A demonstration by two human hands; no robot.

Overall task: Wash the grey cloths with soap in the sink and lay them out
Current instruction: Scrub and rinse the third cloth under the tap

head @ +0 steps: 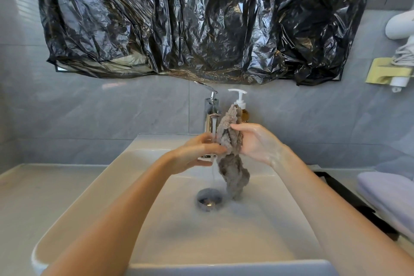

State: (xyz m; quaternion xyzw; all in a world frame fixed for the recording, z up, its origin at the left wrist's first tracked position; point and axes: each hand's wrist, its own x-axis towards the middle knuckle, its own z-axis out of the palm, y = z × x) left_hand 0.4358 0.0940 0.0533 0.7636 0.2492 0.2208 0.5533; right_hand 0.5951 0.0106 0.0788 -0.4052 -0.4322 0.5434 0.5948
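Observation:
A wet, bunched grey cloth (233, 154) hangs upright over the white sink (139, 186), its lower end dangling just above the basin near the drain (210, 199). My right hand (255, 143) holds the cloth's middle from the right, fingers wrapped behind it. My left hand (197, 152) pinches the cloth's left edge with its fingertips. A thin stream of water runs from the chrome tap (211, 114) just left of the cloth. A pump soap bottle (242, 105) stands behind the cloth, partly hidden by it.
Black plastic sheeting (201, 18) covers the wall above the tap. A folded pale lilac towel (389, 197) lies on the counter at right, beside a black bar (349, 199). A white hair dryer (401, 27) hangs at the upper right. Grey counter (33, 197) spreads to the left.

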